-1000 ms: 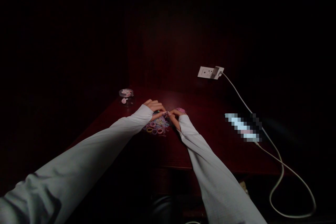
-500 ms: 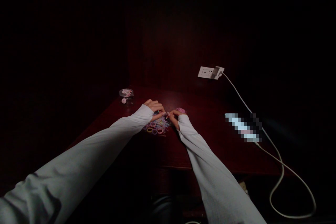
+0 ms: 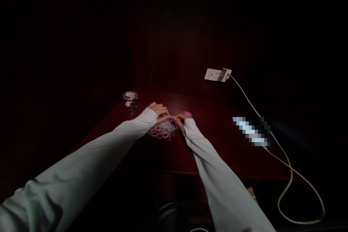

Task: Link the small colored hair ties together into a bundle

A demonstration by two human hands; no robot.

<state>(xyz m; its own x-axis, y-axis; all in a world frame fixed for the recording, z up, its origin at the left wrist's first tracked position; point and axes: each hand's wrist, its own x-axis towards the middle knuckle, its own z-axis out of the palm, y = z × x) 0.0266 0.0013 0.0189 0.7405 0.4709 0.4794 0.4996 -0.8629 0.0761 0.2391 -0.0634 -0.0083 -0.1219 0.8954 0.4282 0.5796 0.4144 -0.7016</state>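
Note:
Over a pile of small coloured hair ties (image 3: 164, 128) on the dark red table, my left hand (image 3: 160, 110) and my right hand (image 3: 180, 119) meet at the fingertips. Thumb and fingers of each are pinched together. A tiny pale purplish bit shows between the fingertips, too small to name. Yellow, pink and purple rings lie at the near edge of the pile, below my left hand. Just behind my right hand is a bunch of pink hair ties (image 3: 186, 114), partly hidden by it.
A clear round container (image 3: 130, 96) with pink and white pieces stands at the table's left. To the right lies a blurred-out phone-like device (image 3: 250, 131) with a white cable (image 3: 289, 163) running past the table edge. A charger (image 3: 225, 74) sits in the wall socket (image 3: 212, 74).
The fingertips have shifted slightly, and a pale purplish bit now shows between them. Both hands stay over the pile. The whole view has moved a little.

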